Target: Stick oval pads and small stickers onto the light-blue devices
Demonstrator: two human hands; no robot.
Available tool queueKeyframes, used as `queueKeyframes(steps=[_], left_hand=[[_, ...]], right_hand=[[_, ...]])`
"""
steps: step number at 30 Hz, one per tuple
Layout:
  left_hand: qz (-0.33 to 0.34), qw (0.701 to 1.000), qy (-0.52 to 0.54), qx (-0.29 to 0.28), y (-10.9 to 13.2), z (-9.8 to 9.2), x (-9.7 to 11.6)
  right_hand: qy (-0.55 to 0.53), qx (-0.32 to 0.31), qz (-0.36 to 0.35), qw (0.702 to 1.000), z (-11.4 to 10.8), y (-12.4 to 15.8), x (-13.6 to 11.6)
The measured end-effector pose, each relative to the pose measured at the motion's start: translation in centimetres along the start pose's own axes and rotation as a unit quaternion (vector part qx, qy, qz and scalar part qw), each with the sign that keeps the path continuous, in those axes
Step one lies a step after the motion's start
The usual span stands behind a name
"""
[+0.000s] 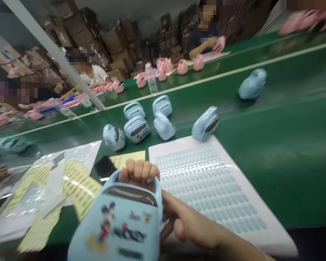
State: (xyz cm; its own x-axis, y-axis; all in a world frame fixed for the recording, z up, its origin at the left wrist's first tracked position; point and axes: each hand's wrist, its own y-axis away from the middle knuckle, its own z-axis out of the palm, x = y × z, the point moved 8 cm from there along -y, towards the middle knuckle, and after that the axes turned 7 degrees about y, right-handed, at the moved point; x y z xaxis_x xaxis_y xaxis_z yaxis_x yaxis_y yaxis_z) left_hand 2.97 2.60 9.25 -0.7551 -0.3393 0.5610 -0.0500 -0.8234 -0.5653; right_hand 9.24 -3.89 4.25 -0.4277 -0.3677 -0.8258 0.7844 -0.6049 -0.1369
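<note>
Apparently hands [163, 195] around blue case [119, 224]

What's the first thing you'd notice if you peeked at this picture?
Right up front, a light blue gadget with cartoon stickers fills the bottom of the view; the left hand curls over its top and the right hand touches its side. Behind it, more blue gadgets sit on the green belt, beside a white sheet of little blue stickers. Far back, people handle pink gadgets.
</note>
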Motion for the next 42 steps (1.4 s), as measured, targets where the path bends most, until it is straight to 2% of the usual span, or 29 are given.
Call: queueKeyframes(steps=[2,3,4,7,9,10,13,15,16,17,19,21,22,25,27,30,33,35,36,37,39,41,42], left_hand=[[0.016,0.992,-0.019,-0.121,-0.6,2.3,-0.1],[0.003,0.986,-0.062,-0.153,-0.8,3.0,-0.3],[-0.034,0.981,-0.117,-0.153,-1.1,3.0,-0.7],[-0.143,0.966,-0.216,-0.024,-1.8,-0.2,-1.2],[-0.179,0.949,-0.249,0.065,-1.6,-3.0,-1.2],[-0.186,0.937,-0.277,0.099,-1.4,-4.4,-1.3],[-0.138,0.884,-0.417,0.156,-0.3,-7.8,-1.2],[-0.068,0.834,-0.532,0.132,0.1,-8.4,-1.4],[-0.025,0.806,-0.583,0.101,0.3,-8.1,-1.7],[0.022,0.776,-0.627,0.064,0.5,-7.5,-2.0],[0.102,0.719,-0.687,-0.028,0.9,-5.8,-3.2],[0.139,0.673,-0.718,-0.109,1.5,-4.6,-4.8],[0.133,0.659,-0.728,-0.134,1.7,-4.5,-5.6],[0.085,0.652,-0.741,-0.137,1.8,-5.5,-7.1],[0.060,0.652,-0.742,-0.141,1.9,-6.2,-7.8],[0.017,0.655,-0.737,-0.166,2.4,-6.9,-8.7],[-0.077,0.694,-0.702,-0.142,2.8,-7.3,-10.0],[-0.135,0.719,-0.661,-0.167,2.9,-6.3,-11.7],[-0.153,0.723,-0.643,-0.198,2.8,-5.4,-12.9],[-0.154,0.726,-0.632,-0.221,2.3,-4.5,-14.1],[-0.138,0.734,-0.634,-0.200,0.2,-3.5,-16.2],[-0.127,0.769,-0.610,-0.143,-2.3,-3.2,-18.4],[-0.122,0.787,-0.594,-0.114,-3.4,-3.2,-19.5]], right_hand=[[-0.057,-0.032,0.022,0.998,-0.2,-0.1,-0.3],[-0.063,-0.034,0.019,0.997,-0.6,0.0,-0.7],[-0.053,-0.030,0.012,0.998,-1.2,0.2,-1.4],[0.053,0.009,-0.037,0.998,-3.2,1.1,-5.4],[0.148,0.076,-0.108,0.980,-5.3,1.2,-10.5],[0.196,0.118,-0.154,0.961,-6.7,1.0,-13.6],[0.320,0.260,-0.289,0.864,-12.1,-0.5,-23.1],[0.385,0.331,-0.308,0.805,-16.5,-2.7,-27.4],[0.426,0.361,-0.278,0.782,-19.0,-4.0,-28.6],[0.470,0.390,-0.226,0.759,-21.5,-5.2,-29.1],[0.496,0.412,-0.181,0.743,-25.8,-6.7,-29.0],[0.517,0.422,-0.151,0.730,-29.3,-7.3,-27.6],[0.526,0.425,-0.137,0.724,-30.8,-7.3,-26.6],[0.548,0.419,-0.100,0.717,-34.4,-6.6,-23.2],[0.558,0.411,-0.083,0.716,-36.0,-6.0,-21.6],[0.563,0.402,-0.067,0.719,-37.2,-5.3,-20.7],[0.550,0.420,-0.057,0.719,-37.2,-4.1,-21.4],[0.535,0.460,-0.063,0.706,-36.6,-1.7,-21.9],[0.527,0.485,-0.069,0.695,-35.9,0.1,-21.9],[0.522,0.506,-0.076,0.682,-34.9,2.3,-21.6],[0.524,0.531,-0.098,0.659,-31.6,7.0,-20.2],[0.597,0.472,-0.175,0.625,-25.4,10.9,-18.2],[0.636,0.437,-0.177,0.611,-22.4,12.4,-16.4]])
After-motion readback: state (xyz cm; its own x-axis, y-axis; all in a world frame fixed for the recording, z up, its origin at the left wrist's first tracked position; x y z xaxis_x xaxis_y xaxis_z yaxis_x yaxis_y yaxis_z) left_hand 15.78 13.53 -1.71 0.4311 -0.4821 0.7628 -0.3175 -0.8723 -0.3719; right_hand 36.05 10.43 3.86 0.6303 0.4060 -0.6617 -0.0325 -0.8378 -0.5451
